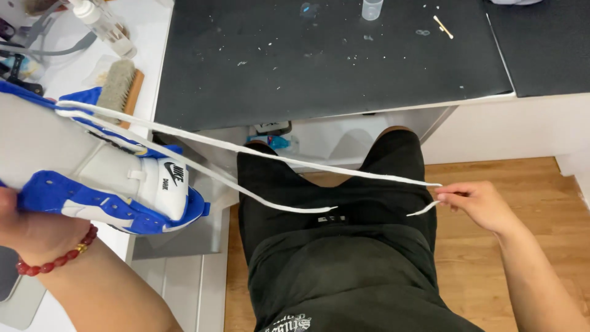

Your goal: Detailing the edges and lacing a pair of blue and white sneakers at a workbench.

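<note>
A blue and white sneaker point(92, 166) is held up at the left by my left hand point(24, 230), which grips it from below; a red bead bracelet circles that wrist. A long white shoelace point(295, 161) runs from the shoe's eyelets across my lap. My right hand point(479, 203) pinches one strand near its tip at the right, pulled fairly taut. The other strand hangs loose, and its end lies on my black shorts point(344, 246).
A black mat point(332, 55) covers the white worktop ahead, speckled with white flecks, with a small clear cup point(371, 8) and a wooden stick point(443, 27) on it. A brush point(118, 86) and a spray bottle point(104, 21) lie at the left. Wooden floor lies below.
</note>
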